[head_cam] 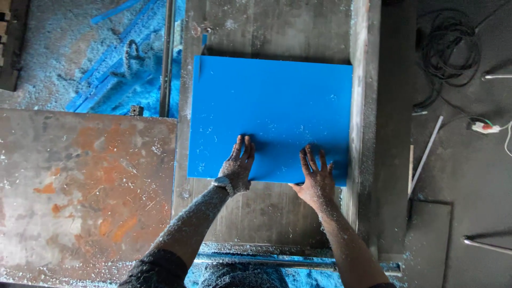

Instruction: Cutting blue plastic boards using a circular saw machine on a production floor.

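Observation:
A flat blue rectangular panel (272,106) lies on a grey metal saw table (266,213), its right edge against a raised fence (362,106). My left hand (237,165) rests palm down on the panel's near edge, fingers spread, a watch on the wrist. My right hand (316,178) presses flat on the near edge further right, fingers apart. Both hands and forearms are dusted with pale shavings. Neither hand grips anything.
A rusty, worn table surface (80,186) lies to the left. Blue sawdust and offcut strips (106,58) cover the floor at upper left beside a vertical rail (167,58). A coiled black cable (448,48), a white plug (485,128) and thin rods lie on the dark floor at right.

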